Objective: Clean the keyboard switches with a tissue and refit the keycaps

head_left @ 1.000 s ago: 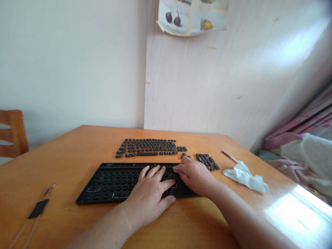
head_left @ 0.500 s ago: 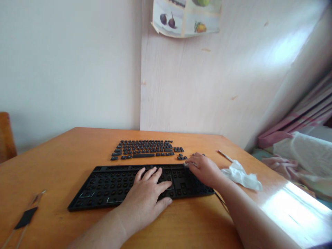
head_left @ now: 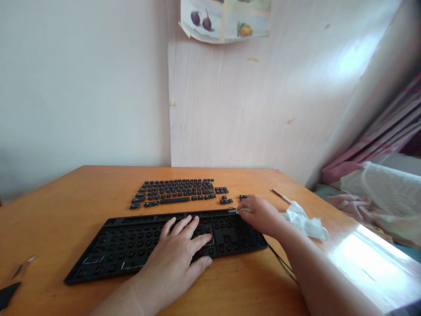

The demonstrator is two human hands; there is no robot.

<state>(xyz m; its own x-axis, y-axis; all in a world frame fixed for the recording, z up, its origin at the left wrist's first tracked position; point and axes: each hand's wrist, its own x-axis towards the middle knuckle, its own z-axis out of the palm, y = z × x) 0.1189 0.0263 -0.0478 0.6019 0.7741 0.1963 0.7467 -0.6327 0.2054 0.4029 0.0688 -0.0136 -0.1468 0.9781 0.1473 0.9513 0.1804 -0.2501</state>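
Note:
A black keyboard (head_left: 138,240) with its keycaps off lies across the table in front of me, its bare key sockets showing. My left hand (head_left: 179,252) rests flat on its middle, fingers spread and nothing held. At the far right edge of the keyboard, my right hand (head_left: 261,213) pinches a small white tissue (head_left: 242,210) against the frame, mostly hidden under the fingers. Just left of those fingertips a pale label strip shows. Behind the keyboard, the removed keycaps (head_left: 177,188) are laid out in keyboard order; the right hand partly covers the rightmost group.
A crumpled white tissue (head_left: 305,224) lies right of my right forearm, with a thin white stick (head_left: 281,195) behind it. The keyboard's cable (head_left: 283,260) runs off below that forearm. At the left edge sits a tool with a black grip (head_left: 8,295). A wall stands behind the table.
My right hand has slid a little rightward along the keyboard's far edge, exposing the label strip. The view has shifted, and the keyboard appears turned slightly. My left hand stays on it.

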